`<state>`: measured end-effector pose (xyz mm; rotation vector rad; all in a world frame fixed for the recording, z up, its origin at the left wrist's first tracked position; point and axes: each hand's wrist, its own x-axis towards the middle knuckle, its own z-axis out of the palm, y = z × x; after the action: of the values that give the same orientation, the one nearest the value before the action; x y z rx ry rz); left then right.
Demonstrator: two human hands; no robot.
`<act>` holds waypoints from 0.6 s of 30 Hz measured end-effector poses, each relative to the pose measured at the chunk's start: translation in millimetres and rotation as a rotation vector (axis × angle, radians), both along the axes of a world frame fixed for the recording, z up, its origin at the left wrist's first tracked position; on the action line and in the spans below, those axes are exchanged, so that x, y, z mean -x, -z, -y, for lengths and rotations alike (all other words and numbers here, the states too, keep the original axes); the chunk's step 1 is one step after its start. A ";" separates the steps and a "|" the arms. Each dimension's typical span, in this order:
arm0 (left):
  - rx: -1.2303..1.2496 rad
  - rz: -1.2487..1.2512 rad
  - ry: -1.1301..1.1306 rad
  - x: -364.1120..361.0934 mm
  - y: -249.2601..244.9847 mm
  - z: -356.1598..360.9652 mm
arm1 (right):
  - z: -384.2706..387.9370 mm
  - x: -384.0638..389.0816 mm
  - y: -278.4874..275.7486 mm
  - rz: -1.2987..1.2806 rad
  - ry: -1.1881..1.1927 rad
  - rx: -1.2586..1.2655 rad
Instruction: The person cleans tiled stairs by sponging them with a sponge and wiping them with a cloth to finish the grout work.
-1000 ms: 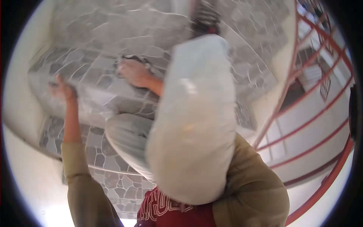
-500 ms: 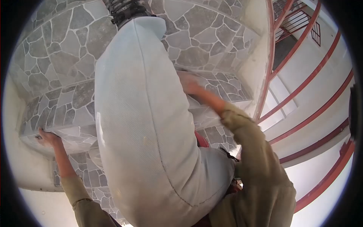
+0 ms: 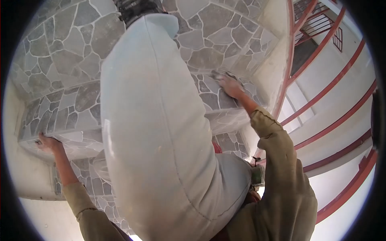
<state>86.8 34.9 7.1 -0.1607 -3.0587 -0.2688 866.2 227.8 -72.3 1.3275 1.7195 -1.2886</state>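
My right hand [image 3: 232, 87] presses a dark scrubbing pad [image 3: 223, 74] flat on a stone-patterned stair tread [image 3: 209, 90], close to the right wall. My left hand [image 3: 48, 142] curls over the pale front edge of a step [image 3: 76, 142] at the far left, arm stretched out. My raised leg in light grey trousers [image 3: 152, 132] fills the middle of the view and hides much of the stairs. Its dark shoe [image 3: 134, 8] stands on a higher tread.
The curved stairs are faced in grey crazy-paving stone [image 3: 60, 44], with white plaster walls [image 3: 32, 180] on both sides. A red metal railing [image 3: 333, 116] runs down the right, with lower stair flights beyond it.
My right hand has slid with the pad up and to the right along the tread. My left hand stays on the step edge. Over the full second the view swung and the leg came to the centre.
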 end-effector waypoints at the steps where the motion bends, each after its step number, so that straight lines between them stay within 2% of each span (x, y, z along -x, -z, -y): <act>1: -0.018 -0.006 -0.005 -1.4 0.6 -5.7 | 5.3 -15.1 1.6 -0.006 -0.005 -0.018; 3: -0.449 0.138 -0.097 -12.1 1.2 -17.6 | 31.9 -42.7 22.5 -0.078 -0.493 -0.242; 4: -0.444 0.135 -0.100 -10.1 1.3 -16.1 | 36.4 21.7 10.7 -0.113 -0.337 -0.035; 5: -0.279 0.086 -0.041 -8.4 -1.7 -12.2 | 36.5 93.7 -4.9 -0.122 -0.170 0.162; 7: -0.121 0.043 0.026 -9.7 -7.2 -13.1 | 66.2 161.1 -25.2 -0.372 -0.159 0.133; 9: -0.322 0.134 -0.089 -13.0 -5.3 -19.5 | 85.1 242.5 -44.8 -0.537 -0.144 0.181; 11: -0.313 0.111 -0.065 2.5 4.0 -7.4 | 89.3 262.6 -51.1 -0.645 -0.115 0.186; 13: -0.255 0.110 -0.043 7.1 -3.5 2.8 | 76.4 230.0 -50.5 -0.683 -0.121 0.151; 15: -0.191 0.096 -0.022 -0.9 -2.7 -1.2 | 43.7 158.0 -40.0 -0.617 -0.198 0.075; 18: -0.278 0.072 -0.069 -2.7 3.0 -6.1 | 5.0 49.1 -33.2 -0.268 -0.317 0.013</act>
<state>89.5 41.0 4.1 -0.0307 -3.0463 -0.7025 817.1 222.8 -39.1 0.8571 2.0039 -1.3308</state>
